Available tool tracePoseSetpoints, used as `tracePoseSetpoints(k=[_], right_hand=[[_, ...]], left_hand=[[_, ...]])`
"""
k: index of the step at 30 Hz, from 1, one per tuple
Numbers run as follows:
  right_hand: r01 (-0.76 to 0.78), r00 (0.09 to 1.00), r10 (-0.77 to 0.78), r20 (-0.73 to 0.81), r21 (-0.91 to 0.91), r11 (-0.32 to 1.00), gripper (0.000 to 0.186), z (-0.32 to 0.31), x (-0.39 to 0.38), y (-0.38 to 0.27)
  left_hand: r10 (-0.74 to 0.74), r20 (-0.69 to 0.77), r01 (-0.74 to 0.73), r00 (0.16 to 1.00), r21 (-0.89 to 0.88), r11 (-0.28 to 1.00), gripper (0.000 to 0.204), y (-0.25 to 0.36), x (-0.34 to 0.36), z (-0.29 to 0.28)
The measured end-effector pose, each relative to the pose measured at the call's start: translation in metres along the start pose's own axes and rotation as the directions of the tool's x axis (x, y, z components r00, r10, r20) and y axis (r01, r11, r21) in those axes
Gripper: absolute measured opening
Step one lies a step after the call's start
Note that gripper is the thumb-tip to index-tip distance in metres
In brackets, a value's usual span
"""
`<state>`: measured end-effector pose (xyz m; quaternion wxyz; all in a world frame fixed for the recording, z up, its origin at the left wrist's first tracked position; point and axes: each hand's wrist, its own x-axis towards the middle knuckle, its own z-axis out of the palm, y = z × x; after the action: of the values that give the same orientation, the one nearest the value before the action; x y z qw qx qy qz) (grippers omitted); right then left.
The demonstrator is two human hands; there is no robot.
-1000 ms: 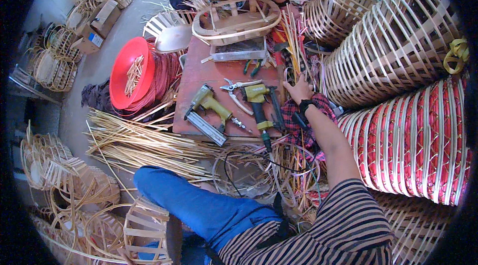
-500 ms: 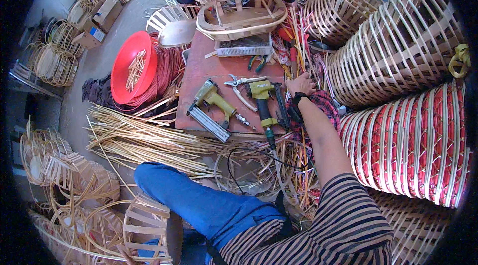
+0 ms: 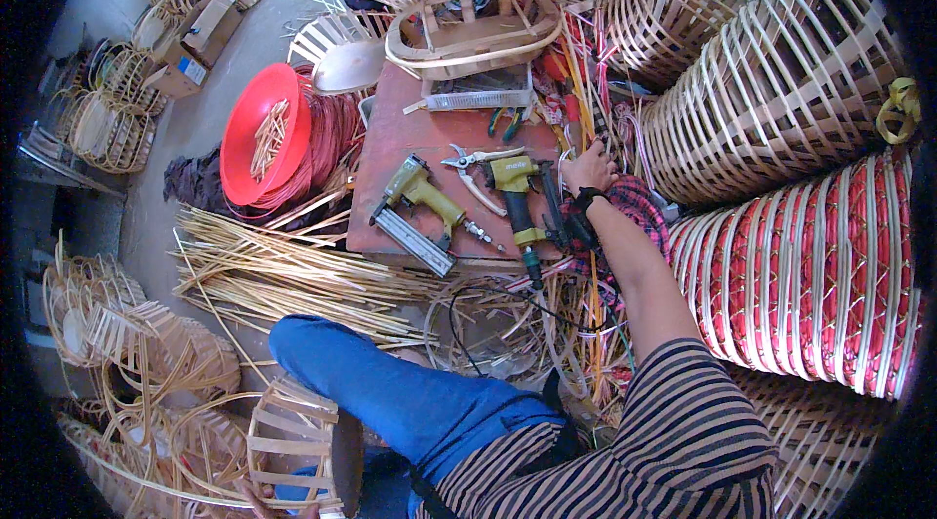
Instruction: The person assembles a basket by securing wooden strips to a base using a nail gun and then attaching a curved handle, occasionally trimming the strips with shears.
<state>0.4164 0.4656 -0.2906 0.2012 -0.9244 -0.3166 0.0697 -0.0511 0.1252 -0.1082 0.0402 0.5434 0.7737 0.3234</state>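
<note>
Baskets [image 3: 766, 90] crowd round a reddish table [image 3: 392, 134] bearing tools [image 3: 418, 191].

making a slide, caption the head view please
Right hand near coloured strips beside a red table bearing two green nail guns.

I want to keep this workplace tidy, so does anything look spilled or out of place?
Yes: loose sticks lie crisscrossed on the floor beside the red table, and thin strips are tangled near a black cable. Both look untidy, unlike the short sticks gathered in the red basin.

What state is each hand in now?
Left hand: at slatted basket, mostly cut off; grip cannot be told.
Right hand: beside plaid cloth; hold cannot be told.
</note>
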Motion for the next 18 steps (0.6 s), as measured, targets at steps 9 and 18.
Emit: tracePoseSetpoints(k=[9,18], right_hand=[[0.010,1.000,-0.010,-0.018,-0.016,1.000,0.053,0.0014,-0.0016,-0.0003],[-0.002,1.000,0.002,-0.003,-0.032,0.999,0.057,0.0031,0.0008,0.0002]], left_hand=[[0.005,0.003,-0.005,1.000,-0.003,1.000,0.090,-0.0016,0.0003,-0.0035],[0.006,0.001,-0.006,1.000,-0.009,1.000,0.090,-0.0049,-0.0008,-0.0036]])
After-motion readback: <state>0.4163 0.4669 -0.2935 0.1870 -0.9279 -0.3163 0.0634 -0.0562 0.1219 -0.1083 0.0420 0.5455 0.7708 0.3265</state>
